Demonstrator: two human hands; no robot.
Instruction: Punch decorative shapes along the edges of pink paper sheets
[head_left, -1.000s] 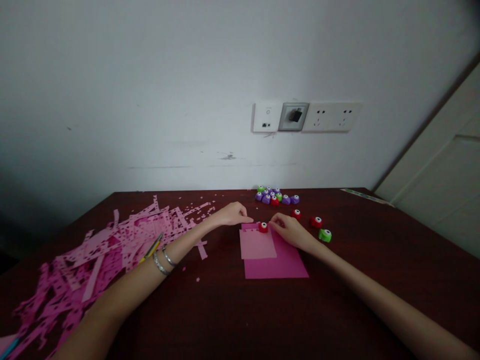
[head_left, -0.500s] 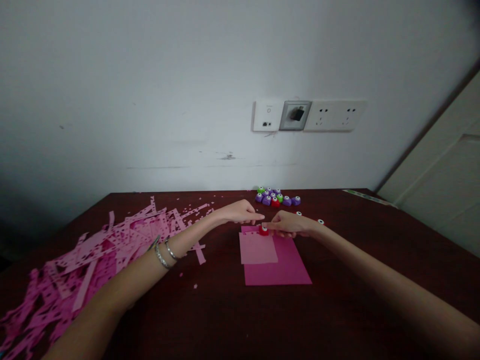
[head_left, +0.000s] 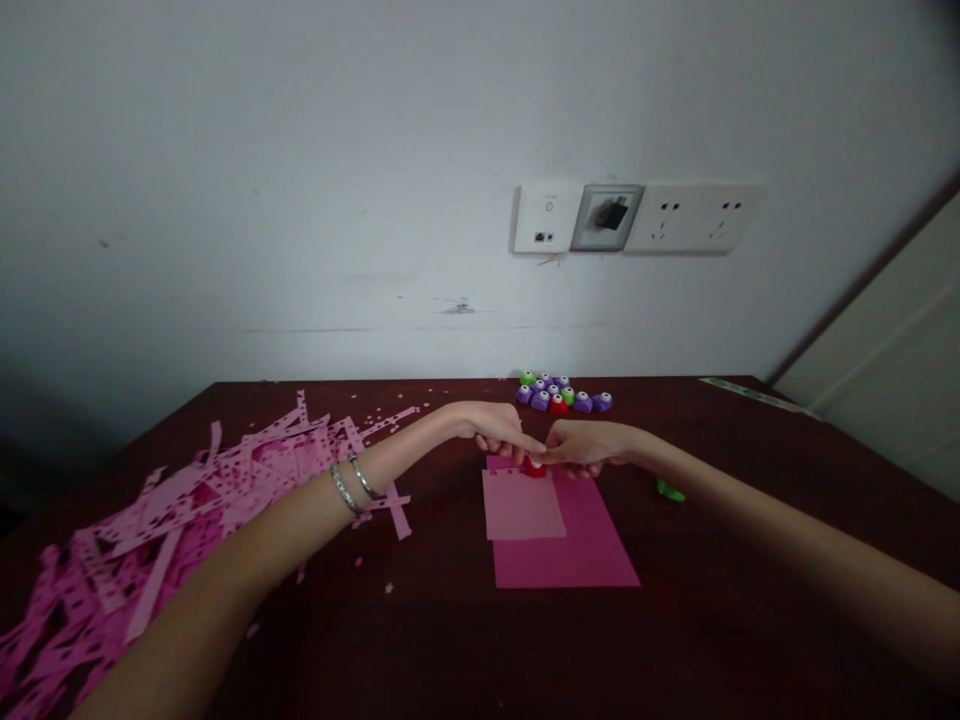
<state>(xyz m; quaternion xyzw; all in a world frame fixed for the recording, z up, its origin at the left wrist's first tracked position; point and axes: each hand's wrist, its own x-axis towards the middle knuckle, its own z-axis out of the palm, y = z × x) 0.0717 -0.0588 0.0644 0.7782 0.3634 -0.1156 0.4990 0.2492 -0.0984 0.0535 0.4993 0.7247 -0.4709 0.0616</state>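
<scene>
A red craft punch [head_left: 534, 467] sits at the upper edge of a light pink paper sheet [head_left: 523, 508]. My right hand [head_left: 589, 445] is closed around its right side, with the thumb over the top. My left hand [head_left: 495, 428] has its lower fingers curled and its index finger on the punch's top, meeting the right thumb. Beneath the light sheet lies a larger magenta sheet [head_left: 566, 565]. A row of small punched holes runs along the light sheet's top edge, left of the punch. The fingers cover part of the punch.
Several purple, green and red craft punches [head_left: 559, 393] stand near the wall. A green punch [head_left: 670, 490] lies beside my right forearm. Pink punched strips [head_left: 195, 500] are heaped on the left, with tiny cut-outs scattered around. A patterned strip [head_left: 757, 395] lies at the back right.
My left hand has moved right and down, bringing its index finger onto the red punch and the right thumb. The view has shifted slightly, and the right hand stays on the punch.
</scene>
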